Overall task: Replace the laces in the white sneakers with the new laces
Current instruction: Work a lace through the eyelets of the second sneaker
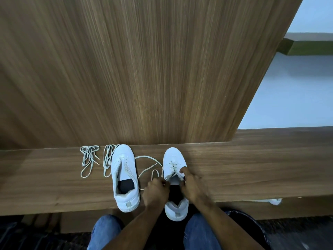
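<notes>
Fingers (163, 182) on lace (149, 166), wood shelf (252, 168).

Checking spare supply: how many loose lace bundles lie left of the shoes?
2: one grey bundled lace farthest left on the wooden bench, another grey bundle against the left white sneaker.

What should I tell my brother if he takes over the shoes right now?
Left hand pinches the loose lace beside the right sneaker. Right hand grips that sneaker's side near the eyelets.
Left sneaker stands alongside on the wooden ledge, lace loose in it. Two lace bundles lie left of it.
Done: the right sneaker is only partly laced; I cannot tell whether with old or new lace.
Left: finish both sneakers.
</notes>
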